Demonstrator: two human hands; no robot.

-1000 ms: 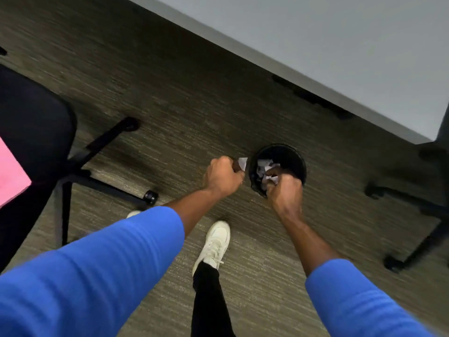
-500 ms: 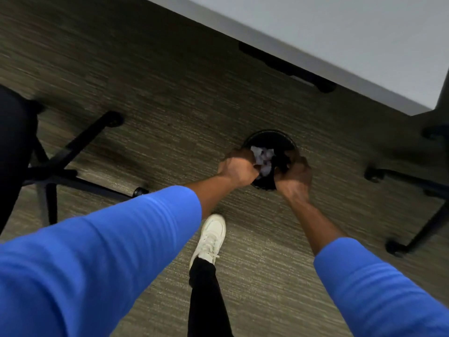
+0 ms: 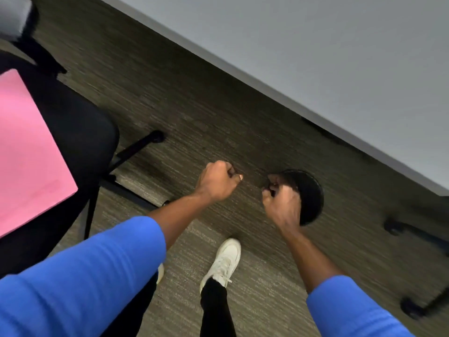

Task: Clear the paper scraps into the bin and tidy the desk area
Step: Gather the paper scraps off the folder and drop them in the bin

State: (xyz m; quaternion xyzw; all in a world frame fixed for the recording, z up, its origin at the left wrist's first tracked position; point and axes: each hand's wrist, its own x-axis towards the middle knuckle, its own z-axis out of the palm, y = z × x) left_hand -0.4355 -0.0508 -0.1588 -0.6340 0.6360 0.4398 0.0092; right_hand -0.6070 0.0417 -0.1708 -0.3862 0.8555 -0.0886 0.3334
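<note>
Both my hands have come up and apart from the bin point(image 3: 313, 195), where half a second ago they were pressed together over the crumpled scraps. That black round bin stands on the carpet point(image 3: 194, 105) near the grey desk's point(image 3: 340, 57) edge; its inside looks dark and I cannot make out paper in it. My right hand point(image 3: 279, 203) hangs over its near rim, fingers curled in, holding nothing I can see. My left hand point(image 3: 216, 182) is a loose fist beside it, well clear. My white shoe point(image 3: 224, 261) is below. A pink folder point(image 3: 26, 152) lies on the black chair point(image 3: 80, 132) at left.
</note>
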